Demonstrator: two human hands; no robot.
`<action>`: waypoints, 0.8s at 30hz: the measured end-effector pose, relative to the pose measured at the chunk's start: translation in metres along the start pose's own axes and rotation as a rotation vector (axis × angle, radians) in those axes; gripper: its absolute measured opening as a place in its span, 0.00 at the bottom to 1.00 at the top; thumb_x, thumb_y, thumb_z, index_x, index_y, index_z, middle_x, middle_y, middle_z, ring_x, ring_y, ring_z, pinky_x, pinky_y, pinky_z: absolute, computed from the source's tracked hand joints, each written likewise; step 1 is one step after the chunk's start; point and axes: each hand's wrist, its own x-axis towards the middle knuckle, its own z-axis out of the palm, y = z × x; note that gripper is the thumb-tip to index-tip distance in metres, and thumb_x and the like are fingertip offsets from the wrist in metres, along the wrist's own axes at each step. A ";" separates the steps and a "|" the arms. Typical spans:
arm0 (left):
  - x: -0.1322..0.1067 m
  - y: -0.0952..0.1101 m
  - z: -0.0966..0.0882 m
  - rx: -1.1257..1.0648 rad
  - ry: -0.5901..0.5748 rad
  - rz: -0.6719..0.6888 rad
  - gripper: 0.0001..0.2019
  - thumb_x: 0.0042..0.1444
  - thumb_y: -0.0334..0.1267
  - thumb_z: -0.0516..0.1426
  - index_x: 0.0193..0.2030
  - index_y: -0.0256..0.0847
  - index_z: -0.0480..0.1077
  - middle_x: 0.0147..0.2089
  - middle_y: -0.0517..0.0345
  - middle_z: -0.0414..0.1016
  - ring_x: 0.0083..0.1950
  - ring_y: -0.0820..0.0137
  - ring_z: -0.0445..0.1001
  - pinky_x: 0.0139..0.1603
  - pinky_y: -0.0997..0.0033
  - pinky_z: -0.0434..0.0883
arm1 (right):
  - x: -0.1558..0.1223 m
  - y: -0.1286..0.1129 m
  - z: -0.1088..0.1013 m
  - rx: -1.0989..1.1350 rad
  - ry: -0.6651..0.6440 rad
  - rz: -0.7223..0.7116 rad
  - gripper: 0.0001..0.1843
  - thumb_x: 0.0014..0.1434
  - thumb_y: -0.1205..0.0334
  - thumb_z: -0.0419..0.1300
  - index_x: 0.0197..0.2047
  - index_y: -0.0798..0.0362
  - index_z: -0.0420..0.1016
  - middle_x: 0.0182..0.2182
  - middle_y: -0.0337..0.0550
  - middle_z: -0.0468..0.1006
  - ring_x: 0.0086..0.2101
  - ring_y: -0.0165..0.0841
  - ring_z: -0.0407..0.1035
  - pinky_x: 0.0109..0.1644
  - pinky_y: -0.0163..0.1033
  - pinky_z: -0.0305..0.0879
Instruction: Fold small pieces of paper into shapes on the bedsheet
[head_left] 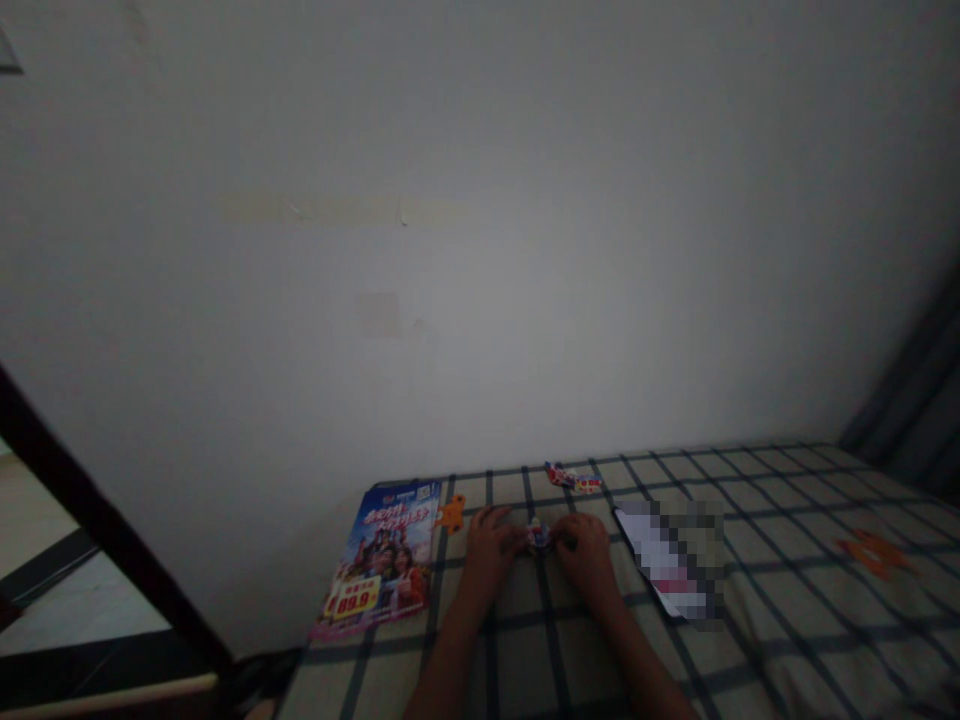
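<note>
Over the checked cloth, my left hand (pixel 493 540) and my right hand (pixel 586 548) face each other, fingers bent inward. Between their fingertips is a small piece of folded printed paper (pixel 538 533), coloured blue, white and red. Each hand pinches one side of it; the fingertips are small and dim in this light. Just beyond the hands lies another folded strip of printed paper (pixel 574 478) in red, blue and yellow. Left of my left hand sits a stack of glossy flyers (pixel 390 560), with an orange cut-out shape (pixel 452 514) beside its right edge.
The checked bedcover (pixel 787 600) spreads up to a pale wall (pixel 562 250). Right of my hands lies a dark-edged flat item with white paper (pixel 652 560), partly pixelated. Farther right is an orange shape (pixel 876 552). A dark slanting bar (pixel 112 520) stands at left.
</note>
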 end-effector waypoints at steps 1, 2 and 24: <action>0.000 0.001 0.000 0.005 0.008 -0.001 0.08 0.60 0.42 0.60 0.40 0.52 0.82 0.61 0.56 0.74 0.66 0.54 0.60 0.68 0.46 0.60 | 0.000 0.000 0.000 -0.004 -0.003 -0.002 0.11 0.52 0.70 0.57 0.32 0.47 0.80 0.38 0.41 0.80 0.47 0.41 0.68 0.57 0.46 0.57; -0.001 0.002 0.000 0.009 0.025 -0.002 0.09 0.61 0.44 0.58 0.39 0.50 0.82 0.61 0.55 0.74 0.66 0.54 0.60 0.68 0.46 0.60 | 0.000 0.000 0.000 -0.007 -0.005 -0.002 0.11 0.52 0.70 0.58 0.32 0.47 0.80 0.38 0.41 0.80 0.46 0.41 0.68 0.57 0.46 0.57; -0.006 0.011 -0.001 0.067 0.049 -0.005 0.11 0.59 0.48 0.60 0.47 0.55 0.80 0.62 0.57 0.71 0.67 0.54 0.58 0.68 0.48 0.59 | -0.001 -0.002 0.002 -0.103 -0.046 0.007 0.08 0.60 0.57 0.64 0.43 0.42 0.83 0.45 0.43 0.78 0.49 0.42 0.66 0.58 0.48 0.57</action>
